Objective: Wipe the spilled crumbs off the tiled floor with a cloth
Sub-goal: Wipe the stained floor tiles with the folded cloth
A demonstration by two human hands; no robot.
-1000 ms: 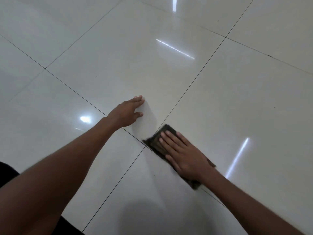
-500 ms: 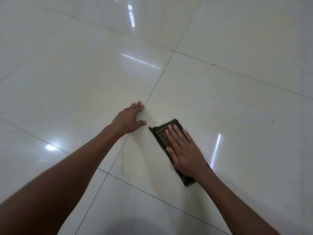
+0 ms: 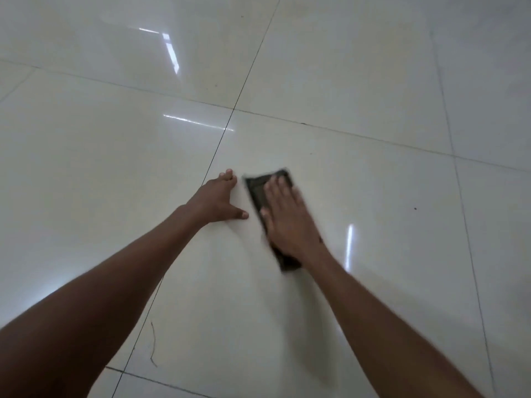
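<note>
Down on the glossy tiled floor [image 3: 359, 81], the right hand [image 3: 287, 219] lies flat on a dark folded cloth [image 3: 258, 191], fingers straight and together, palm pressing the fabric against the tile. Its outline is blurred, as is the cloth's near edge. The cloth sits on the large pale tile right of a dark grout line [image 3: 227, 130], its far end showing beyond the fingertips and its near corner poking out beside the wrist.

Just left of the cloth, apart from it, the left hand [image 3: 218, 199] rests on the same tile, fingers extended forward and thumb spread toward the cloth, grasping nothing. Both bare forearms reach in from the bottom of the view.

A thin dark strand [image 3: 153, 347] lies on the tile near the left forearm, and a small dark speck [image 3: 415, 208] sits well right of the cloth. Any crumbs are too small to make out. Streaks of light reflect off the tiles.
</note>
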